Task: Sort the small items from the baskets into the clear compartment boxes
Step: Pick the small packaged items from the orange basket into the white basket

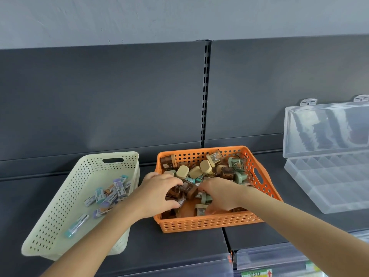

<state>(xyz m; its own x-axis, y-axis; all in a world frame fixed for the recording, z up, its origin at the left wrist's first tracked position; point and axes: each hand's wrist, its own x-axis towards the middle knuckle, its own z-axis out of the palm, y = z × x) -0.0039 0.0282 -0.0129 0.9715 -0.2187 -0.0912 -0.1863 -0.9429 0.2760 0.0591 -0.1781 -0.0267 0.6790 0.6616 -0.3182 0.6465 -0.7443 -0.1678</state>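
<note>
Orange basket (211, 223): both hands (159, 193) (217, 196) among small items (201, 170)

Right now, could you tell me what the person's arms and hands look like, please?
Both forearms are bare as far as the frame shows, with no sleeves visible. The left hand and right hand wear no gloves; no rings, watch or bracelets are visible.
</note>
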